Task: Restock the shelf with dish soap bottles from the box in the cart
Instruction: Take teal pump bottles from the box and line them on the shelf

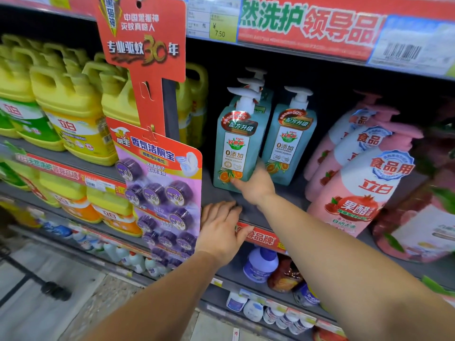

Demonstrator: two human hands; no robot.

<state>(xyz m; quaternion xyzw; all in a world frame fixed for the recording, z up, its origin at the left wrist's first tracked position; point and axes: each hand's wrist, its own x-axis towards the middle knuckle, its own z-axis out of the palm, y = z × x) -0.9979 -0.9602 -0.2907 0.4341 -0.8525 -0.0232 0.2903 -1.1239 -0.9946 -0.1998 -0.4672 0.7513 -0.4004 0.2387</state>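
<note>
I see the shelf [221,195] filling most of my view, a dark grey board whose front edge carries a red price strip [261,236]. My right hand [256,185] reaches in and grips the front teal dish soap bottle [236,146] low at its right bottom corner; the thumb lies along the bottle's base, while the other fingers go behind the bottle and I cannot see them. The bottle stands upright on the board. Directly behind it more white pump heads [253,80] rise from the same row, but those bodies are hidden, so I cannot count them surely. Just right of the grip stands a 2nd teal bottle [290,143], also upright, its lower left corner partly covered by my hand.

Farther right of the grip, pink pump bottles [364,183] crowd the shelf, and the outermost items blur at the frame edge. Left of the grip, yellow jugs [71,114] sit in rows, half masked by a red hanging display strip [145,45] and its card of purple toilet blocks [162,188].

My left hand [221,230] lies below and left of the grip, fingers spread flat on the shelf's front lip, holding nothing.

The cart and box are out of view.
</note>
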